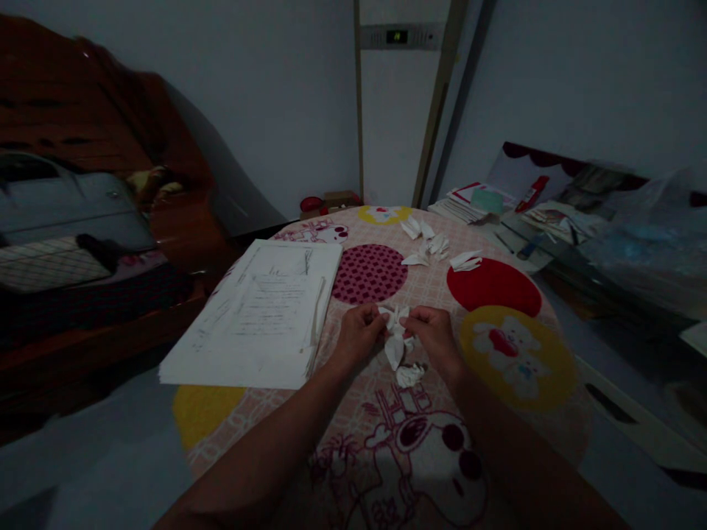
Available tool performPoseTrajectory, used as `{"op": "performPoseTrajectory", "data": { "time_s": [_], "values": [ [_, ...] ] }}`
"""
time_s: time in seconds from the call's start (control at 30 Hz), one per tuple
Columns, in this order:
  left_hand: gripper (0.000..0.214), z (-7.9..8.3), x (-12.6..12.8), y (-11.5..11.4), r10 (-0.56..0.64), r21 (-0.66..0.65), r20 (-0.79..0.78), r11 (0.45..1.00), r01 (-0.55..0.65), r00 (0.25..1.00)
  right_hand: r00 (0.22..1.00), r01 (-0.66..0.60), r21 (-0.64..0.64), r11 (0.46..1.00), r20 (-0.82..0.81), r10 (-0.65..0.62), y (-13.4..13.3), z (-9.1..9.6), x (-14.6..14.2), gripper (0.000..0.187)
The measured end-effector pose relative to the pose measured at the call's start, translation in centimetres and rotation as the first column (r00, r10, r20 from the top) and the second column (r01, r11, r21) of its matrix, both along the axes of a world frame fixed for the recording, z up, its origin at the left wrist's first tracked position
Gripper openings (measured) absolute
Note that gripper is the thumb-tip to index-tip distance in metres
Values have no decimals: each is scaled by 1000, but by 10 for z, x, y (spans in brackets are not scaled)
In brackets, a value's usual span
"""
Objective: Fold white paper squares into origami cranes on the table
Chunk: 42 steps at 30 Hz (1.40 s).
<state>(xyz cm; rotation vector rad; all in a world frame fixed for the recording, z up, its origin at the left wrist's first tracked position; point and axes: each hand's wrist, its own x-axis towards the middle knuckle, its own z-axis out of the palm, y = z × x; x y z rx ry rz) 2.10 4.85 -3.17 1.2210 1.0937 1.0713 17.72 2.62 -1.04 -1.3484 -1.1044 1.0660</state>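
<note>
Between my two hands, over the middle of the round table, is a small piece of folded white paper (395, 318). My left hand (361, 327) pinches its left side between thumb and fingers. The right side is gripped the same way by my right hand (431, 330). Just below them on the cloth lie a white paper piece (394, 352) with a pointed end and a crumpled white paper piece (409, 375). Farther back, several folded white paper pieces (424, 239) are scattered, with one more paper piece (466, 260) at the red circle's edge.
A stack of large printed sheets (259, 316) covers the left of the patterned tablecloth (436, 412). On the right stands a glass-topped side table with papers (469, 202), a red object (533, 193) and a plastic bag (657, 228). A wooden bench (182, 213) holding bags is at left.
</note>
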Motion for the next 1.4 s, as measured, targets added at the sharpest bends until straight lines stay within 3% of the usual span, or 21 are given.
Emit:
{"op": "performPoseTrajectory", "data": {
  "time_s": [0.37, 0.5, 0.57, 0.67, 0.77, 1.0, 1.23, 1.4],
  "values": [
    [31, 6, -2, 1, 16, -194, 192, 981, 22, 981, 959, 37, -92, 995, -276, -61, 1, -3, -2, 19],
    [33, 8, -2, 1, 9, -191, 202, 981, 31, 979, 959, 33, -67, 997, -280, -51, 1, -3, -1, 19],
    [30, 10, -5, 3, -51, -147, 190, 986, 79, 981, 961, 44, -58, 997, -270, -58, 1, -3, 0, 19],
    [23, 16, -11, 5, -253, -55, 157, 963, 264, 955, 961, 68, -71, 995, -264, -85, 3, 0, 4, 20],
    [36, 20, -14, 6, -366, 52, 47, 930, 364, 929, 959, 84, -85, 993, -262, -104, 4, 4, 7, 20],
    [25, 11, -5, 1, -248, 135, -67, 957, 255, 966, 966, 46, -68, 997, -250, -62, 1, 4, 7, 20],
    [25, 3, -4, 4, -191, 96, 59, 978, 184, 980, 973, -52, -13, 999, -225, 48, -2, 9, 3, 28],
    [20, 6, -3, 4, -85, 148, 11, 986, 82, 996, 984, -80, 30, 996, -160, 84, -3, 7, 0, 24]
  ]
}}
